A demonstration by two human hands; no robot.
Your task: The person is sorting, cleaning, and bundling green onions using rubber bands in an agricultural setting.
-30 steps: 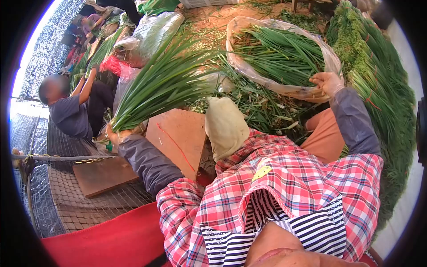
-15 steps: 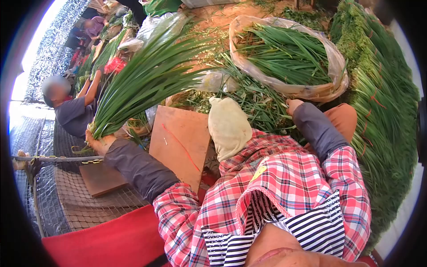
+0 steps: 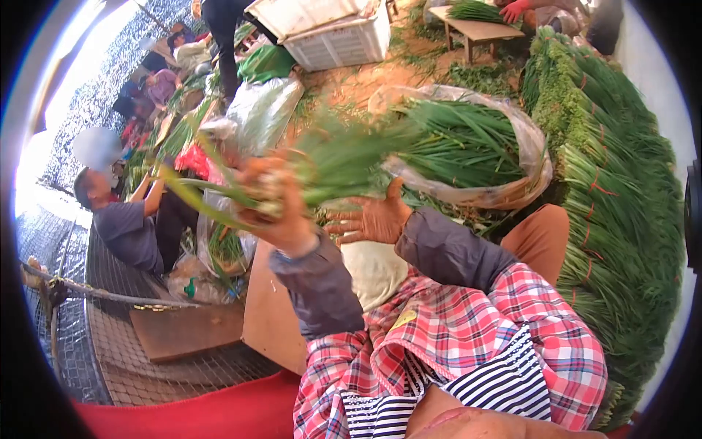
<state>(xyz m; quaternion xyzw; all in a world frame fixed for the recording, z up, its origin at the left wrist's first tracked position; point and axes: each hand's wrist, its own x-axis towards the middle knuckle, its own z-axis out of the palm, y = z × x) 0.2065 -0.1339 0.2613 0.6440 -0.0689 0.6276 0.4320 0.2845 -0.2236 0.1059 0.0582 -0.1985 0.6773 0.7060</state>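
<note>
My left hand (image 3: 287, 222) is wrapped round the pale stem end of a bunch of garlic chives (image 3: 344, 157), holding it up in front of me. The leaves point away to the right and are smeared by motion, while a few loose yellow-green leaves stick out on the left. Just right of it, my right hand (image 3: 374, 217) has its fingers spread with nothing in them, below the leaves. Beyond my hands lies an open clear plastic bag (image 3: 537, 157) filled with more garlic chives (image 3: 464, 143). A pale cloth (image 3: 374, 272) covers my knee beneath my right hand.
Tied bundles of greens (image 3: 599, 190) are piled along the right wall. A wooden board (image 3: 274, 314) stands by my left forearm. At the left sits a person (image 3: 126, 219) with greens. White crates (image 3: 340, 44) and a low table (image 3: 475, 28) are at the back.
My left hand has swung the bunch from the far left toward the middle. My right hand has come in from the right and spread its fingers. The view has shifted, showing more of the back.
</note>
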